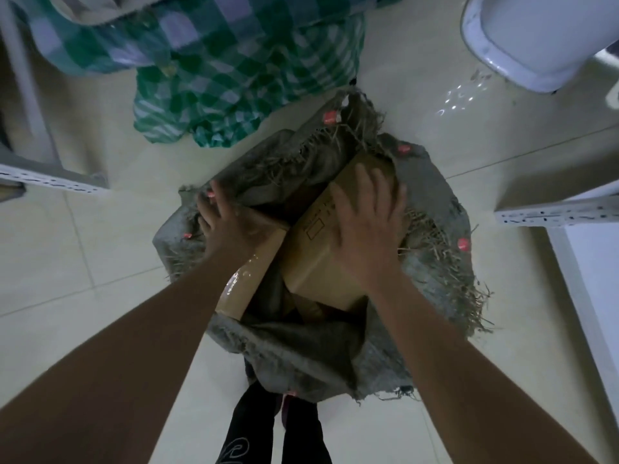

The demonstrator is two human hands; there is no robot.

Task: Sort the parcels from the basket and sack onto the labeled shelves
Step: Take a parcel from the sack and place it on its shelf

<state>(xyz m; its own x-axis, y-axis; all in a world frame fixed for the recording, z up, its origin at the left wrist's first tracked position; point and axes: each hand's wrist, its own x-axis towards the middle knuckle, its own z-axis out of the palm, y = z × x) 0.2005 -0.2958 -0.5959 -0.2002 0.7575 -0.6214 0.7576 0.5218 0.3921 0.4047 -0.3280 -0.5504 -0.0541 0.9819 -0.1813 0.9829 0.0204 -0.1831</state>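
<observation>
A grey frayed sack (311,356) stands open on the floor in front of me. Two brown cardboard parcels poke out of its mouth. The larger cardboard box (318,249) lies tilted on the right, and my right hand (365,222) lies on top of it with the fingers spread and bent over its far edge. A second taped box (248,279) sits at the left. My left hand (227,219) is at that box's far end, its fingers curled over the sack's rim there. More cardboard shows deeper inside the sack.
A green checked woven bag (214,78) lies beyond the sack. White metal shelf edges stand at the left (50,179) and the right (556,212). A white rounded plastic object (522,38) sits at the top right. The floor is pale tile.
</observation>
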